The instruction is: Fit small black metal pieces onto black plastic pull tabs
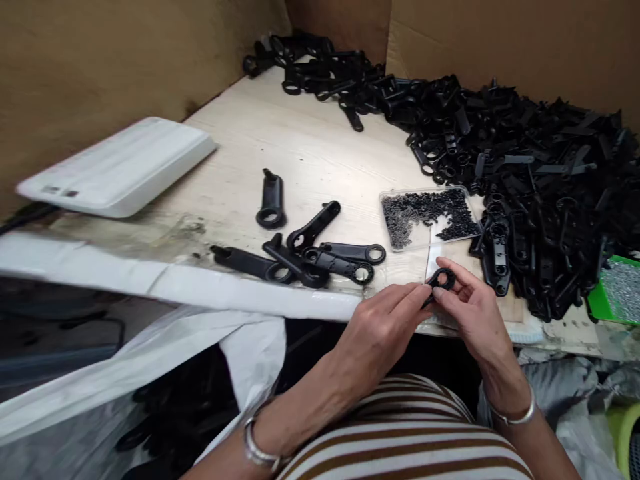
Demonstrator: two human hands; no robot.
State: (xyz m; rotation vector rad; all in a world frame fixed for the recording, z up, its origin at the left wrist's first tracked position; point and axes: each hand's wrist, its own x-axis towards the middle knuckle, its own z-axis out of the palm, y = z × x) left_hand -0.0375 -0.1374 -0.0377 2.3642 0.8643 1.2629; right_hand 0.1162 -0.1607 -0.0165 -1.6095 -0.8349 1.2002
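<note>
A black plastic part with a ring-shaped end (443,279) is held between both hands over the table's front edge. My left hand (383,330) closes on its lower end, which the fingers mostly hide. The fingers and thumb of my right hand (475,313) pinch the ring end. Just beyond the hands lies a clear shallow tray (386,230) of tiny dark pieces. To the left, several similar black parts (345,264) lie loosely grouped near the edge, and one part (271,199) rests a little behind them.
A large heap of black parts (540,180) covers the right and back of the table. A white box-shaped device (120,167) sits at the left. At the right edge is a green tray (597,303) of small shiny pieces. Cardboard walls (500,40) stand behind.
</note>
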